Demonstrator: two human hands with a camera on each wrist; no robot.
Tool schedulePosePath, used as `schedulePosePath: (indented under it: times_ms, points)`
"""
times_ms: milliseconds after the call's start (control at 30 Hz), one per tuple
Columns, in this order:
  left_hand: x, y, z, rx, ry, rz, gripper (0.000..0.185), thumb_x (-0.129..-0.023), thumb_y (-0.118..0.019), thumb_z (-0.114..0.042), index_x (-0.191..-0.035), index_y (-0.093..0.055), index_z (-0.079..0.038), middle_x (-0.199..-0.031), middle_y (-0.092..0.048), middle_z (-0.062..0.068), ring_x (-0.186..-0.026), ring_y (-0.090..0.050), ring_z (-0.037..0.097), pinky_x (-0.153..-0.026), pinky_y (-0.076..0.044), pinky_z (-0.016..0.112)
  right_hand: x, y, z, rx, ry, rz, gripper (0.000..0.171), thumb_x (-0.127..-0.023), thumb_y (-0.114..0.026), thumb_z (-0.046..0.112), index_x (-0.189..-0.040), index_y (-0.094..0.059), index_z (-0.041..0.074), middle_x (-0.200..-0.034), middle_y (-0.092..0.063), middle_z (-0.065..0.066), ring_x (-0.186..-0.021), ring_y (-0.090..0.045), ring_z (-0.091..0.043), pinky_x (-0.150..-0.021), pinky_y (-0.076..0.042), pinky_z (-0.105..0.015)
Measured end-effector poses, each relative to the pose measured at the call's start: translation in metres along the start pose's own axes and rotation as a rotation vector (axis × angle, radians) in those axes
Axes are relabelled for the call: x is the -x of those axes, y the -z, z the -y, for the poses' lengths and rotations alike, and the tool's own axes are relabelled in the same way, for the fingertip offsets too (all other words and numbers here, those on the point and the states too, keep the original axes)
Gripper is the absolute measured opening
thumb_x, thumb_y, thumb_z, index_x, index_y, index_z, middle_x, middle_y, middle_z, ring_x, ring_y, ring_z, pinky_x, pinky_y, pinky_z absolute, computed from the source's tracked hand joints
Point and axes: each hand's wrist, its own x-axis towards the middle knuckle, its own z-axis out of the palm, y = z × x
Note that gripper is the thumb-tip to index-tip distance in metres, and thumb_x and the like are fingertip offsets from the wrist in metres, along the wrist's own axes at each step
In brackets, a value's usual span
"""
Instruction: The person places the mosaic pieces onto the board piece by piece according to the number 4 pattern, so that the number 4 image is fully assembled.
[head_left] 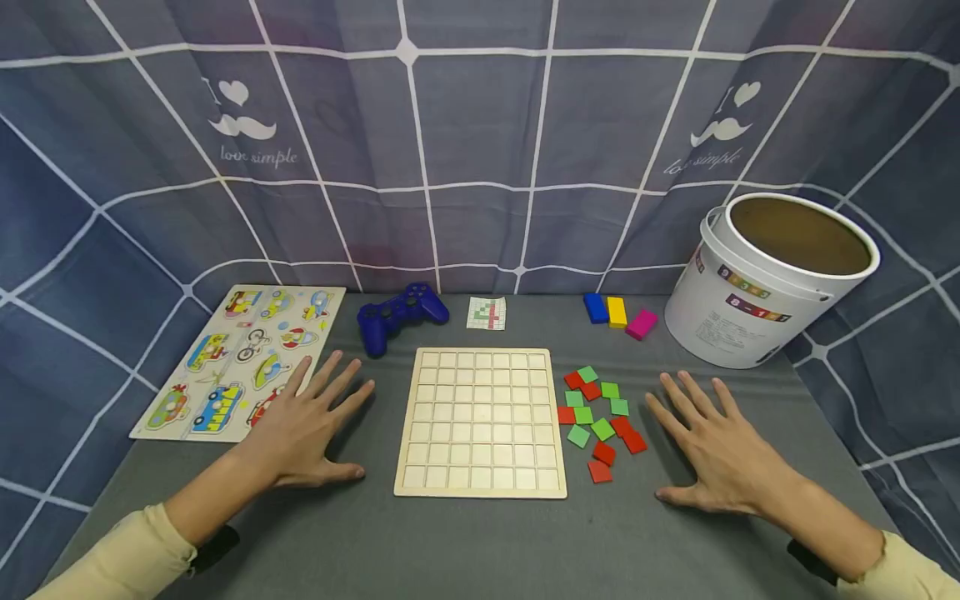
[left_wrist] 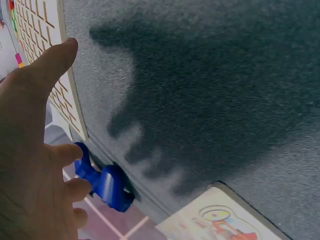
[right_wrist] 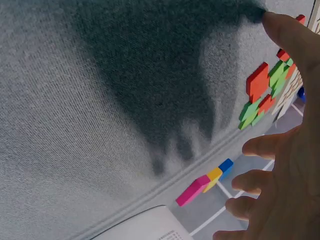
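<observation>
Left hand: our left hand [head_left: 303,425] lies flat on the grey surface [head_left: 480,533], lower left of the head view, fingers [head_left: 330,379] spread and straight, holding nothing; its fingertips overlap the near edge of the vehicle puzzle board [head_left: 225,358].
Right hand: our right hand [head_left: 720,454] lies flat at lower right, fingers [head_left: 690,396] spread apart, holding nothing.
Grid board: the empty wooden grid board [head_left: 482,421] sits centre frame, between our hands.
Tiles: the red and green square tiles [head_left: 600,412] lie in a loose heap just right of the board, close to our right fingertips.
Pattern card: a small pattern card [head_left: 487,313] lies just above the board.
Others: a blue game controller [head_left: 401,315] above the board's left corner; blue, yellow and pink blocks [head_left: 618,315] and a white bucket [head_left: 772,279] at upper right.
Doing it well: we judge the right hand best placed for the tiles; pinch one at a time from the heap's edge, check the card, and seat it flat in a cell.
</observation>
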Motion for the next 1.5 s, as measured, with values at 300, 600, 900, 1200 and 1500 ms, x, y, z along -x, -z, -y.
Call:
schedulePosePath:
  times_ms: [300,600,900,1200,1500]
  points:
    - [-0.009,0.000,-0.005,0.092,0.045,0.068,0.111,-0.074,-0.060,-0.084,-0.156,-0.037,-0.012,-0.162,-0.023,0.020,-0.150,-0.009,0.043,-0.115,-0.006,0.067,-0.010,0.009,-0.006,-0.127,-0.051,-0.018,0.112,-0.074,-0.064,0.080,-0.152,-0.041,0.003,-0.157,-0.027,-0.030,-0.144,-0.024,-0.049,-0.109,-0.022,-0.071]
    - [-0.009,-0.010,-0.015,0.386,0.089,0.098,0.105,-0.079,-0.068,-0.072,-0.157,-0.033,-0.010,-0.161,-0.027,0.018,-0.147,-0.016,0.046,-0.111,-0.016,0.071,-0.027,-0.001,-0.012,-0.407,-0.006,-0.210,0.057,-0.078,-0.085,0.027,-0.126,-0.066,0.001,-0.123,-0.066,-0.014,-0.109,-0.065,-0.032,-0.087,-0.054,-0.053]
    - [-0.017,-0.020,-0.023,0.762,0.126,0.115,0.105,-0.073,-0.088,-0.045,-0.157,-0.033,-0.014,-0.161,-0.030,0.014,-0.147,-0.018,0.047,-0.110,-0.019,0.071,-0.050,-0.023,-0.017,-0.636,-0.023,-0.269,0.035,-0.076,-0.086,0.007,-0.109,-0.075,0.009,-0.094,-0.070,0.003,-0.078,-0.063,-0.013,-0.062,-0.054,-0.029]
    - [-0.034,-0.028,-0.021,0.820,0.088,0.100,0.108,-0.067,-0.093,-0.034,-0.157,-0.035,-0.014,-0.162,-0.028,0.011,-0.149,-0.013,0.044,-0.110,-0.009,0.074,-0.064,-0.024,-0.017,-0.730,-0.048,-0.268,0.037,-0.072,-0.087,0.001,-0.106,-0.076,0.009,-0.095,-0.070,0.001,-0.076,-0.062,-0.014,-0.058,-0.053,-0.028]
    - [-0.039,-0.040,-0.015,0.829,0.047,0.099,0.114,-0.062,-0.095,-0.040,-0.156,-0.037,-0.012,-0.164,-0.025,0.008,-0.149,-0.011,0.044,-0.111,-0.003,0.074,-0.065,-0.030,-0.017,-0.773,-0.037,-0.270,0.033,-0.073,-0.083,-0.003,-0.104,-0.075,0.008,-0.097,-0.071,-0.001,-0.074,-0.062,-0.015,-0.059,-0.054,-0.028]
